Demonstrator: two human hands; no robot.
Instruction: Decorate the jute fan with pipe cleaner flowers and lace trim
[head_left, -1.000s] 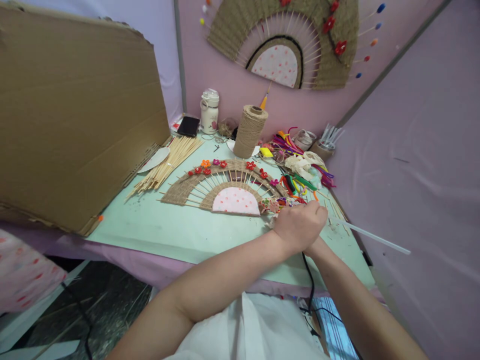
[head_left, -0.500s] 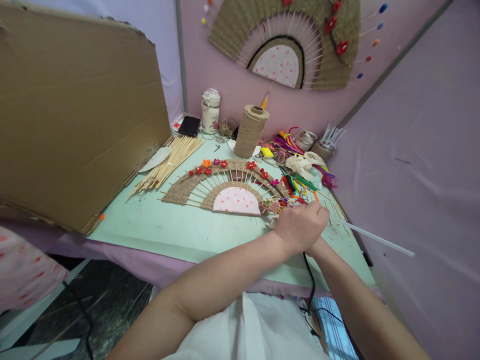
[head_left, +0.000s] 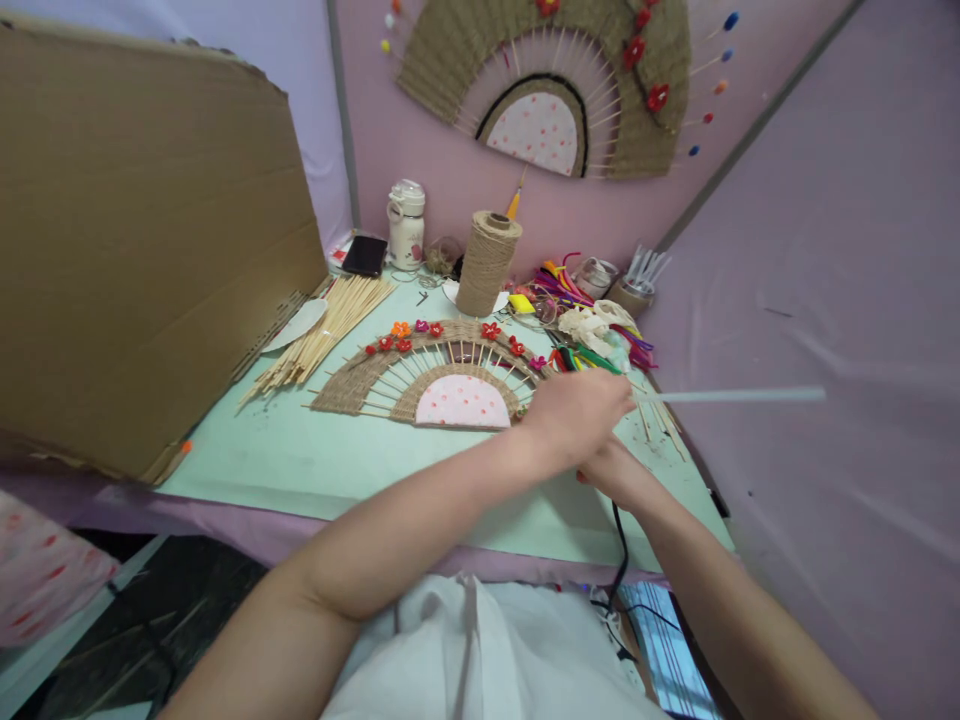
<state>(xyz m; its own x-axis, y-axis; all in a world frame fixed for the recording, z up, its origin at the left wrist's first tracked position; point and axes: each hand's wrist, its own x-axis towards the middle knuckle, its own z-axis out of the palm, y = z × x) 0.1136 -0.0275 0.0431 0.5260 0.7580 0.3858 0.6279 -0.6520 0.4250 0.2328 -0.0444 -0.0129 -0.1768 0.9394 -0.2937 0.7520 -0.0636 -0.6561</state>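
My left hand [head_left: 574, 415] is closed in a fist over the right part of the table, holding a long translucent white stick [head_left: 739, 396] that points level to the right. My right hand [head_left: 611, 468] lies mostly hidden under the left one; its fingers cannot be seen. A black cord [head_left: 620, 545] drops from beneath it over the table's near edge. Just left of the hands lies a half-round woven fan [head_left: 442, 375] of twine and skewers with small coloured flowers along its arc and a pink dotted centre.
A twine spool [head_left: 485, 264], loose bamboo skewers [head_left: 330, 325], coloured pipe cleaners [head_left: 585, 345], a white bottle [head_left: 406, 225] and a phone [head_left: 365, 255] stand around the mint table mat [head_left: 315, 460]. Big cardboard sheet [head_left: 142, 240] leans at left. A finished fan [head_left: 547, 85] hangs on the pink wall.
Both hands have lifted and shifted slightly left. The white stick has swung from slanting down-right to lying level. The camera view has moved a little.
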